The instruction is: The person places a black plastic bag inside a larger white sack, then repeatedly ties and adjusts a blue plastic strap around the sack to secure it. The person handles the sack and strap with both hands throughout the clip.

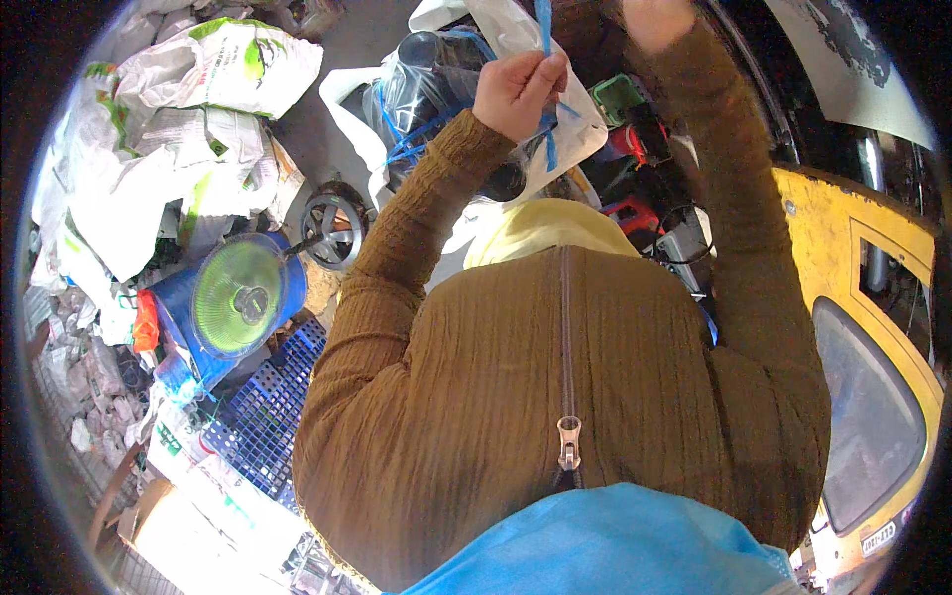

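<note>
My left hand is closed in a pinch on a blue plastic string, whose ends stick out above and below the fingers. Right under that hand sits a white sack, its mouth wide. Dark items wrapped in clear plastic fill it, with more blue string across them. At the top edge, smeared by motion and partly cut off, is my right hand; its fingers cannot be made out.
Stuffed white sacks pile up at the left. Nearer are a green fan, a blue drum, a small wheel and a blue crate. A yellow vehicle door stands at right; a green container lies beyond the sack.
</note>
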Tool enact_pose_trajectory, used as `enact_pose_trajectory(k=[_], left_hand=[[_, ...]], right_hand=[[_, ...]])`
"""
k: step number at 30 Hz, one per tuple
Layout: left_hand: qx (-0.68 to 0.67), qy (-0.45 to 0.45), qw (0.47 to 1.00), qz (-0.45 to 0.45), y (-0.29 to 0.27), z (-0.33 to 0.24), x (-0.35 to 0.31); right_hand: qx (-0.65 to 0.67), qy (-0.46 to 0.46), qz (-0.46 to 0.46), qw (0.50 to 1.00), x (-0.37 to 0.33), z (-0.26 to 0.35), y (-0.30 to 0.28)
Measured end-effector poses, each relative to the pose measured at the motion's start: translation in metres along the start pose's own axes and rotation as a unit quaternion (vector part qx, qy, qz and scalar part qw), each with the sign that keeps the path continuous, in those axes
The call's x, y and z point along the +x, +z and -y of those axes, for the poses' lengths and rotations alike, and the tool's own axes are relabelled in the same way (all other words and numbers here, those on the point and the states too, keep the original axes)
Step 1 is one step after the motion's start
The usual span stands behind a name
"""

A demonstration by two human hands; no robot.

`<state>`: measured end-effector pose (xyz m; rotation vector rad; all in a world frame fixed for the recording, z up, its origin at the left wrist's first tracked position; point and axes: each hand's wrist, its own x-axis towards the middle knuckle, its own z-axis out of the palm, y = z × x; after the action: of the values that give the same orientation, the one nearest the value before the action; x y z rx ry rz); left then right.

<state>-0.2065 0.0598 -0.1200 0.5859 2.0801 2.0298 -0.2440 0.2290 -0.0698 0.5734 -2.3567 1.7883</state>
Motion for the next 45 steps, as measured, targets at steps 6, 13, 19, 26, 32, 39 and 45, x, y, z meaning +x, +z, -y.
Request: enact_pose_trajectory(k=[6, 13, 19, 26, 32, 39, 45], left_hand=[[0.041, -0.001, 0.996, -0.078, -0.009, -0.001, -0.002], [0.057, 0.038, 0.985, -0.159, -0.01, 0.007, -0.002], [0.17, 0.067, 0.968, -0.172, -0.014, 0.015, 0.006], [0.05, 0.043, 0.976, -0.209, 0.002, 0.005, 0.004], [-0.2, -0.014, 0.924, -0.325, -0.014, 0.008, 0.013], [-0.231, 0.055, 0.939, -0.25, -0.127, -0.02, -0.026], [-0.321, -0.11, 0.907, -0.249, -0.246, 0.007, -0.047]], right_hand=[[-0.003, -0.032, 0.104, 0.994, -0.103, -0.084, 0.039], [0.136, 0.085, -0.099, 0.982, -0.136, -0.1, 0.034], [0.303, 0.532, -0.256, 0.748, -0.316, -0.162, -0.078], [0.058, 0.513, -0.665, 0.54, -0.506, -0.2, -0.136], [-0.082, 0.524, -0.571, 0.627, -0.541, -0.242, -0.153], [-0.008, 0.53, -0.533, 0.66, -0.504, -0.233, -0.122], [0.185, 0.362, -0.421, 0.811, -0.273, -0.109, -0.083]])
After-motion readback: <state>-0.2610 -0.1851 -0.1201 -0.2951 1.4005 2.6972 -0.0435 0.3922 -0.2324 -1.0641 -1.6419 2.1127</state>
